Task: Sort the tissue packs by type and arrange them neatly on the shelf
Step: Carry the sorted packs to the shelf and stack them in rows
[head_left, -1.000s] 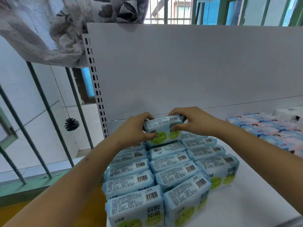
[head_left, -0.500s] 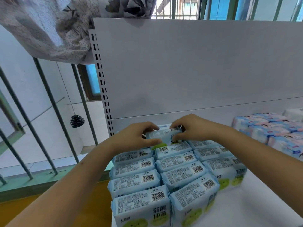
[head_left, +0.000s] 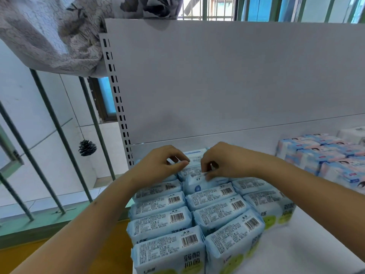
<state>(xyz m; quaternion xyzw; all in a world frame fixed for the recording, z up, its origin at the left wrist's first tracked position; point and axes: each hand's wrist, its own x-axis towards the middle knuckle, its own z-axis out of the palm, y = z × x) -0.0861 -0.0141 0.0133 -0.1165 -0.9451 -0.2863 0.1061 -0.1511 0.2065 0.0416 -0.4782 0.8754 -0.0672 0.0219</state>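
Observation:
Several light-blue tissue packs with barcodes and green circles [head_left: 197, 218] stand in tight rows on the left of the white shelf [head_left: 308, 244]. At the back of the middle row one more such pack [head_left: 194, 170] sits low among the others. My left hand [head_left: 160, 165] pinches its left end with curled fingers. My right hand [head_left: 223, 163] pinches its right end, fingertips down on the wrapper. Most of that pack is hidden by my fingers and its neighbours.
Blue-and-pink tissue packs [head_left: 324, 155] form a group at the right, with white packs [head_left: 353, 133] behind them. The shelf's white back panel [head_left: 227, 86] rises just behind my hands. A slotted upright [head_left: 116, 99], green railing bars [head_left: 49, 139] and hanging cloth [head_left: 55, 30] are at the left.
The pack I held up above the rows has gone down into the back of the middle row. Both hands have lowered with it and still hold its ends.

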